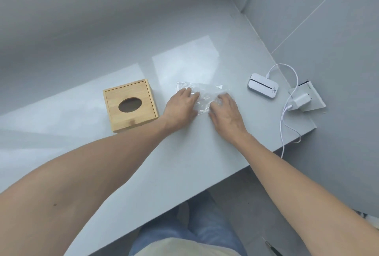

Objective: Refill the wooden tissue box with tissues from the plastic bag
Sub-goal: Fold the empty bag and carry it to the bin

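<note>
The wooden tissue box (130, 105) stands at the left of the work area on the pale desk (184, 163), lid closed, its oval slot dark; no tissue shows in the slot. Just right of it, apart from its side, the left hand (180, 108) lies palm down on the near-left part of the plastic bag (202, 94), fingers spread flat, a pressing contact rather than a closed grip. The bag is clear, crinkled and lies flat; whether tissues remain in it cannot be told. The right hand (225, 112) rests on the bag's right end, fingers curled at the film; whether that grip has pinched the plastic cannot be told. Judgement: the step is to open or empty the bag; one hand should pin it while the other draws the film apart, since slick plastic will slide on this glossy top. Open room is good toward the person. Further right lie a white device (263, 85), its cable (287, 124) and a charger plug (299, 100), close to the desk's right edge; sweeping the bag that way risks snagging the cable.
</note>
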